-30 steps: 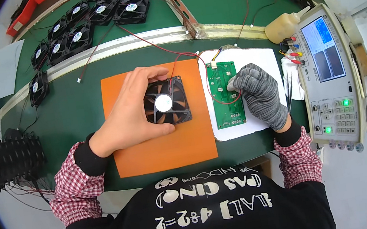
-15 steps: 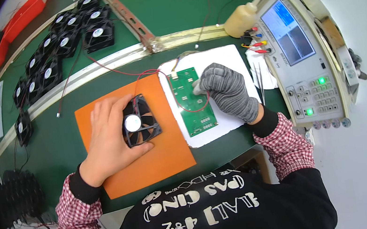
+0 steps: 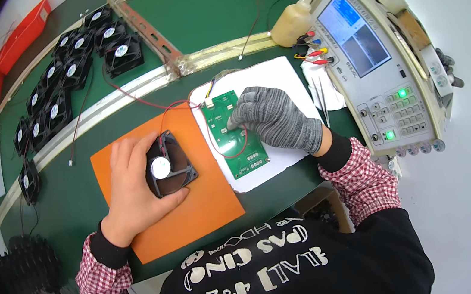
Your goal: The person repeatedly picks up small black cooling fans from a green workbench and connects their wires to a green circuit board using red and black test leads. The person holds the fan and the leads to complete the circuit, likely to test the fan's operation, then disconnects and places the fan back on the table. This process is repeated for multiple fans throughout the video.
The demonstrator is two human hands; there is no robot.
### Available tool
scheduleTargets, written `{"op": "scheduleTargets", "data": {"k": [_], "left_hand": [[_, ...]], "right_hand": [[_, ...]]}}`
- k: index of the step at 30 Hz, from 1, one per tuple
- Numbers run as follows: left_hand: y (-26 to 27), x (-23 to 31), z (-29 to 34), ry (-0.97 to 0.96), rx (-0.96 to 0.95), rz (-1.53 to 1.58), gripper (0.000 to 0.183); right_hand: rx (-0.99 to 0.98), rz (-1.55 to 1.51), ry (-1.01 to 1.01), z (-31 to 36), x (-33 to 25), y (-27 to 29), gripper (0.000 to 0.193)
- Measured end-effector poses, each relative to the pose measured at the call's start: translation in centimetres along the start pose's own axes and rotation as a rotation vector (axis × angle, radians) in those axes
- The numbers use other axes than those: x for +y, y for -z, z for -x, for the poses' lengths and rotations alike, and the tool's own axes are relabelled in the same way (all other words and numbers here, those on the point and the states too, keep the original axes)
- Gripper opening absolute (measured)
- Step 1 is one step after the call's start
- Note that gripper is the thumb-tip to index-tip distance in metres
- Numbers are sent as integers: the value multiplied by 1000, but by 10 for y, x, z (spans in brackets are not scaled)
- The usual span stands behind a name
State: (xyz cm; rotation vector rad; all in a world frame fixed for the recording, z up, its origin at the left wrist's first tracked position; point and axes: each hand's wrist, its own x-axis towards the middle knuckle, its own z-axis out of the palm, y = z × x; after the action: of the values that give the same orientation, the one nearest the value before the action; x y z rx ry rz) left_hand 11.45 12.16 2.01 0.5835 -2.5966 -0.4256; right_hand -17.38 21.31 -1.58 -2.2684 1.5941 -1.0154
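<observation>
My bare left hand (image 3: 137, 183) grips a black square cooling fan (image 3: 181, 170) by its frame, thumb at the near side and fingers over the far left edge. The fan rests on an orange mat (image 3: 197, 219), and its blades look smeared as if turning. A red wire (image 3: 231, 157) loops from it over a green circuit board (image 3: 228, 139) and passes under my right fingertips. My right hand (image 3: 274, 120), in a grey knit glove, is closed in a pinch at the board's middle; any plug at the wire's end is hidden. The board lies on a white sheet (image 3: 281, 164).
Several more black fans (image 3: 74, 67) stand at the far left behind a metal rail. A bench instrument (image 3: 366, 60) with a lit screen occupies the right, beside a yellowish squeeze bottle (image 3: 292, 23), clip leads and tweezers (image 3: 322, 97). A red bin (image 3: 19, 45) sits far left.
The fan's blades, distinct before, are now blurred. The whole view has shifted slightly. My left hand keeps its grip, and my right fingers stay pinched over the board.
</observation>
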Motion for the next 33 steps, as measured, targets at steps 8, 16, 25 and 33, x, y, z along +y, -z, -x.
{"op": "scheduleTargets", "data": {"k": [8, 16, 25, 33], "left_hand": [[73, 54, 47, -483, 573, -227, 57], [80, 25, 1, 230, -715, 1897, 47], [64, 30, 53, -248, 432, -289, 76], [41, 35, -71, -502, 372, -316, 88]], "right_hand": [[-9, -26, -79, 7, 7, 0, 14], [83, -120, 25, 11, 16, -6, 12], [89, -118, 12, 8, 10, -3, 13], [109, -56, 13, 10, 6, -4, 14]]}}
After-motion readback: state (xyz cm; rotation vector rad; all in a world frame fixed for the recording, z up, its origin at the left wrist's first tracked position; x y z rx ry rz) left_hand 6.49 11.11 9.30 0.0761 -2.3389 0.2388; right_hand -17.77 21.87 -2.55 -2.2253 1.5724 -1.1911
